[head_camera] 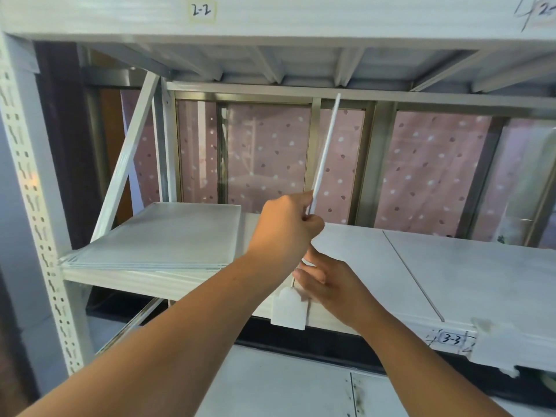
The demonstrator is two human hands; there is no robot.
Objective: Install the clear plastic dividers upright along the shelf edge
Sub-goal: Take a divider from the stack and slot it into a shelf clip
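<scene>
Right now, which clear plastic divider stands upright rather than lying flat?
The clear plastic divider held edge-on by both hands, centre shelf; the others lie flat in the stack of clear dividers at left.

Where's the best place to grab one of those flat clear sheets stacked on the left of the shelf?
Take the top sheet of the stack by its front edge, coming from the aisle side. The sheets lie flat and thin, their front edges fanned at the shelf lip, so fingers can probably pinch one there.
</scene>
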